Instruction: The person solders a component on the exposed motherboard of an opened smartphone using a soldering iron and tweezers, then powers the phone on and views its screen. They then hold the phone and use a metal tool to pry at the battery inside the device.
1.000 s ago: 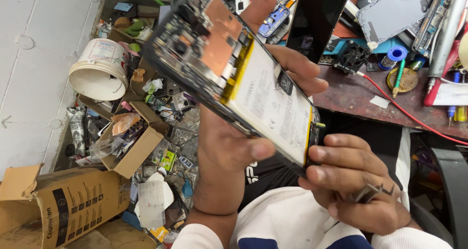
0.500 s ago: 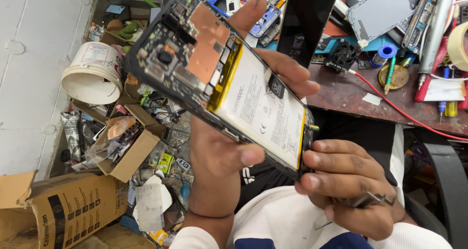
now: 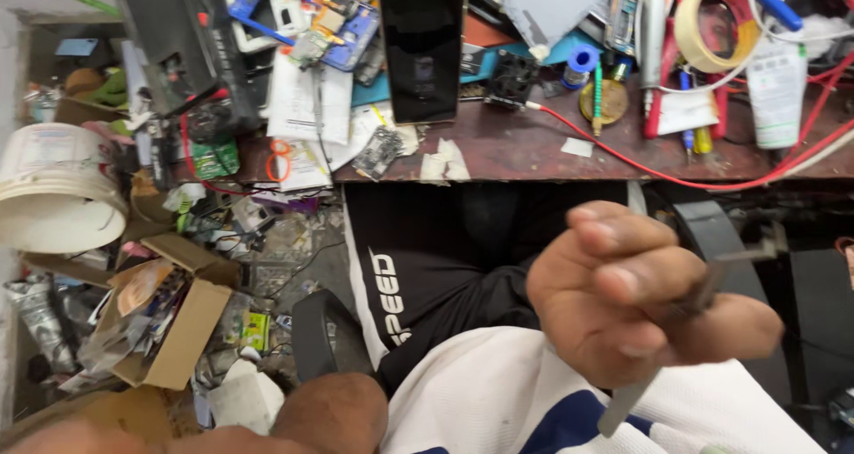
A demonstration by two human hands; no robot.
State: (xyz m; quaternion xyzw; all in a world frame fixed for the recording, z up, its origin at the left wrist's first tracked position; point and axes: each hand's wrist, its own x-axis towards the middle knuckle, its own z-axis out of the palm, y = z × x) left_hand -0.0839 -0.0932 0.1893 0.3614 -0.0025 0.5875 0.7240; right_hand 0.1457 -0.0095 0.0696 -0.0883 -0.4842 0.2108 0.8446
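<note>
1. Head view: the right hand [image 3: 645, 303] is clenched around thin metal tweezers [image 3: 703, 298] — one end sticks out below the fist, the other past the fingers, over the lap.
2. Of the left arm only the forearm [image 3: 294, 418] shows at the bottom edge; its hand is out of frame.
3. A black phone [image 3: 422, 45] lies on the cluttered workbench [image 3: 534, 152], near a roll of tape [image 3: 712, 23].
4. A white bucket [image 3: 53, 187] and a cardboard box [image 3: 178, 329] sit on the littered floor at left.
</note>
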